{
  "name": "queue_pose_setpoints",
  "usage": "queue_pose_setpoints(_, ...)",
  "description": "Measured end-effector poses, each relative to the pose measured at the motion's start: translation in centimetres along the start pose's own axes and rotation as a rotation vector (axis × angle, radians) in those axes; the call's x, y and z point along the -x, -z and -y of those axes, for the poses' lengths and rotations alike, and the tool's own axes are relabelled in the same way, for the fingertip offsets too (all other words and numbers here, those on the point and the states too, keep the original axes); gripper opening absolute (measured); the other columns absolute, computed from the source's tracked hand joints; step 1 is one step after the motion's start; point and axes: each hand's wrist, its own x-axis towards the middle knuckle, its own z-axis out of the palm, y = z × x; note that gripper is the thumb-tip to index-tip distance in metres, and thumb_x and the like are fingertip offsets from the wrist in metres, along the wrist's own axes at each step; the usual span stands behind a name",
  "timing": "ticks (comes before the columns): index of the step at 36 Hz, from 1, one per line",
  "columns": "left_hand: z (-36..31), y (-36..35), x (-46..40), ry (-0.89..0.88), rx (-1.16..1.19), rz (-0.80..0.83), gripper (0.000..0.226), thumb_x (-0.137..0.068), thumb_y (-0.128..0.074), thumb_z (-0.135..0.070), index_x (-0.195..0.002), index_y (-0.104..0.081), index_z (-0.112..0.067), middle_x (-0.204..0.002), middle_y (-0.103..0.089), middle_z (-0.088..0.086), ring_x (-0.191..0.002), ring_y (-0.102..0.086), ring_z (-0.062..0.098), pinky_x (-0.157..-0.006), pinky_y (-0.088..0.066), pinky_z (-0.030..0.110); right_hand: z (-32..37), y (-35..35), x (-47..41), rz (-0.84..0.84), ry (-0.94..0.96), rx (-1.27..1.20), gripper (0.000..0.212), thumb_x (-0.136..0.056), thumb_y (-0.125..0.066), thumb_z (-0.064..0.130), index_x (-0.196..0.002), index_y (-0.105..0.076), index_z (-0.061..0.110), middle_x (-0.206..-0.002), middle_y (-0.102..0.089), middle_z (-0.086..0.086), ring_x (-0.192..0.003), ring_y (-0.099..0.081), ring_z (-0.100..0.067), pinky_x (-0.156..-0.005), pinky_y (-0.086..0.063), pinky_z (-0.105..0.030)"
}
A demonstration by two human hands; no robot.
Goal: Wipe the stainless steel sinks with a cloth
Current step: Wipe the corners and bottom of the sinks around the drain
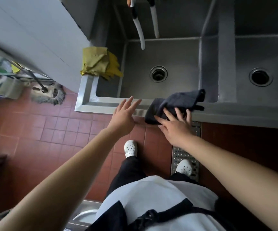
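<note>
Pressing a dark cloth against the front rim of the stainless steel sinks, the person's right hand is lying flat on the fabric with its fingers spread, pinning rather than gripping it. Part of the cloth is hanging over the outer front edge of the rim, while its far end is reaching toward the divider between the two basins. The left hand is stretching toward the same rim just to the left of the cloth, fingers wide and holding nothing, fingertips at or just above the steel; whether they are touching cannot be told.

Behind the rim, the left basin is showing a round drain, and the right basin is showing a second drain. Two white hoses are hanging down over the left basin. Crumpled yellow rags are sitting on the sink's left edge. Below, white perforated clogs are standing on a red tiled floor, one on a perforated metal grate. A mop head is resting on the floor at left.
</note>
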Motion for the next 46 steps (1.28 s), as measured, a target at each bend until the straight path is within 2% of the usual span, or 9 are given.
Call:
queue_pose_setpoints(6, 5.5, 1.8, -2.7, -0.3, -0.355, 0.157, 0.097, -0.085, -0.048, -0.003, -0.155, 0.005, -0.044, -0.167, 0.008, -0.005, -0.153, 0.008, 0.029, -0.122, -0.002, 0.046, 7.9, -0.4, -3.6, 0.013, -0.027, 0.004, 0.045, -0.103, -0.024, 0.054, -0.148, -0.023, 0.057, -0.167, -0.009, 0.01, -0.153, 0.002, -0.036, -0.116, 0.01, -0.063)
queue_pose_setpoints(12, 15.7, 4.7, -1.1, -0.257, -0.375, 0.187, 0.097, -0.085, -0.05, -0.009, -0.154, 0.009, -0.043, -0.166, 0.0, -0.01, -0.153, 0.002, 0.03, -0.123, -0.005, 0.047, 17.9, -0.3, -8.3, 0.076, 0.062, 0.008, 0.047, -0.105, -0.029, 0.043, -0.15, -0.02, 0.055, -0.168, -0.005, 0.008, -0.153, 0.003, -0.038, -0.117, 0.012, -0.063)
queue_pose_setpoints(17, 23.4, 6.3, 1.5, -0.218, -0.271, 0.103, 0.086, -0.093, -0.059, -0.037, -0.155, 0.0, -0.044, -0.165, -0.013, -0.014, -0.153, -0.006, 0.028, -0.123, -0.011, 0.045, 24.7, -0.3, -11.1, 0.122, 0.129, 0.015, 0.045, -0.105, -0.026, 0.045, -0.149, -0.023, 0.055, -0.168, -0.007, 0.008, -0.152, 0.0, -0.038, -0.117, 0.009, -0.063)
queue_pose_setpoints(22, 25.8, 7.2, 2.1, -0.198, -0.18, 0.03, 0.076, -0.083, -0.073, -0.045, -0.149, -0.035, -0.042, -0.159, -0.031, -0.015, -0.149, -0.021, 0.029, -0.119, -0.014, 0.051, 26.0, 1.6, -12.0, 0.206, 0.116, -0.066, 0.041, -0.106, -0.023, 0.049, -0.145, -0.034, 0.053, -0.165, -0.016, 0.014, -0.152, -0.008, -0.033, -0.117, 0.008, -0.062)
queue_pose_setpoints(28, 20.6, 9.3, 0.0, -0.294, 0.091, -0.213, 0.035, -0.088, -0.073, -0.028, -0.122, -0.069, -0.025, -0.133, -0.063, -0.006, -0.134, -0.047, 0.029, -0.11, -0.029, 0.052, 22.2, 8.4, -10.3, 0.072, 0.1, -0.274, 0.036, -0.106, -0.035, 0.036, -0.135, -0.055, 0.043, -0.135, -0.058, 0.002, -0.133, -0.041, -0.022, -0.109, -0.023, -0.042)
queue_pose_setpoints(34, 11.4, 16.3, -2.5, -0.384, 0.484, -0.167, 0.026, -0.088, -0.066, -0.013, -0.108, -0.076, -0.026, -0.074, -0.065, -0.025, -0.067, -0.056, -0.004, -0.068, -0.05, 0.027, 16.6, 15.9, -6.7, -0.118, 0.087, -0.633, 0.031, -0.105, -0.046, 0.023, -0.131, -0.064, 0.021, -0.113, -0.066, 0.019, -0.106, -0.056, 0.0, -0.087, -0.037, -0.002)
queue_pose_setpoints(38, 5.0, 20.7, -2.7, -0.462, 0.627, -0.184, 0.031, -0.082, -0.063, -0.012, -0.105, -0.077, -0.028, -0.073, -0.066, -0.033, -0.071, -0.056, -0.016, -0.073, -0.047, 0.01, 13.1, 20.0, -3.9, -0.271, 0.087, -0.821, 0.017, -0.098, -0.062, 0.021, -0.111, -0.071, 0.016, -0.103, -0.074, 0.0, -0.099, -0.066, -0.011, -0.088, -0.05, -0.028)
queue_pose_setpoints(42, -0.9, 23.6, -2.5, -0.506, 0.726, -0.177, 0.02, -0.084, -0.068, -0.013, -0.088, -0.078, -0.029, -0.074, -0.071, -0.021, -0.074, -0.061, -0.005, -0.072, -0.052, 0.022, 9.9, 21.4, -1.2, -0.355, 0.104, -1.023, 0.041, -0.078, -0.08, 0.001, -0.115, -0.065, 0.011, -0.103, -0.072, 0.005, -0.094, -0.069, 0.0, -0.074, -0.052, -0.011)
queue_pose_setpoints(46, -6.1, 24.8, -1.9, -0.535, 0.697, -0.146, 0.024, -0.087, -0.069, -0.014, -0.082, -0.079, -0.035, -0.076, -0.074, -0.016, -0.075, -0.067, -0.001, -0.069, -0.054, 0.02, 6.0, 20.9, 0.5, -0.369, 0.053, -1.146, 0.043, -0.076, -0.08, -0.003, -0.109, -0.067, 0.019, -0.1, -0.074, 0.005, -0.09, -0.071, -0.003, -0.076, -0.056, -0.016)
